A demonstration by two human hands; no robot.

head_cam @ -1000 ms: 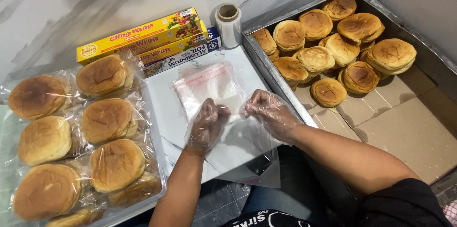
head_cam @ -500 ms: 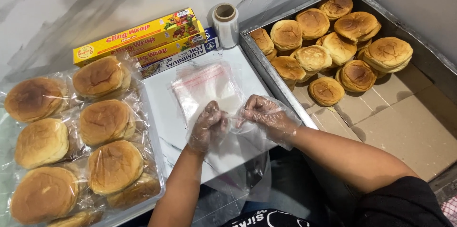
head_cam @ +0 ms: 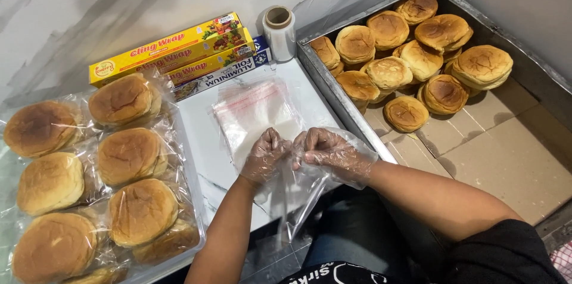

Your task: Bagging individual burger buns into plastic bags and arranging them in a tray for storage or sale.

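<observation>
Bag (head_cam: 298, 194), a thin clear plastic one, hangs at the lower middle of the frame, held up off the white counter (head_cam: 202, 135) by both hands. Left hand (head_cam: 265, 156) and right hand (head_cam: 325, 150) meet at the centre, knuckles almost touching, each in a loose clear glove. Fingers of both hands are curled shut and pinch the bag's top edge between them; the film drops from there toward the bottom edge, over the person's dark lap.

Just above the hands, a stack of flat clear bags (head_cam: 256, 108) lies on the counter, its top strip tinted red. Beyond it, in the upper middle, a roll of clear film (head_cam: 280, 31) stands upright against the marbled wall. Left of the roll lie two long yellow wrap boxes (head_cam: 170, 52), and a blue foil box (head_cam: 220, 72) lies just in front of them.

At the left of the frame, bagged buns (head_cam: 128, 156) lie in two rows on a tray (head_cam: 193, 224), each round brown bun inside its own clear wrapper; the rows run from upper left down to the bottom corner.

At the upper right, a metal bin (head_cam: 333, 90) lined with brown cardboard (head_cam: 506, 159) holds a heap of bare buns (head_cam: 417, 58), piled toward its far end. One bare bun (head_cam: 405, 114) lies nearest the hands, at the heap's lower edge. The right forearm crosses the bin's near corner.
</observation>
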